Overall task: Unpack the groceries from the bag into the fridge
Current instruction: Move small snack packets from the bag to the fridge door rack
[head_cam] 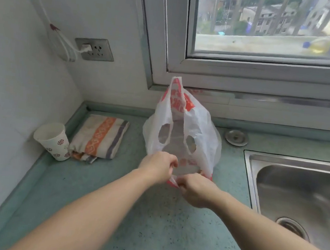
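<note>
Thin white-and-red plastic bag (182,131) stands centre frame on the green counter (147,226), left hand (158,165) and right hand (195,189) pinching its near rim; limp, slippery film, best held by the handle loops.

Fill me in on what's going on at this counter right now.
A person is working at a white and red plastic bag that stands on the green counter, below the window and left of the sink. Both hands pinch the bag's near edge: the left hand and the right hand. No groceries are out yet. A paper cup and a folded cloth sit to the left.
</note>
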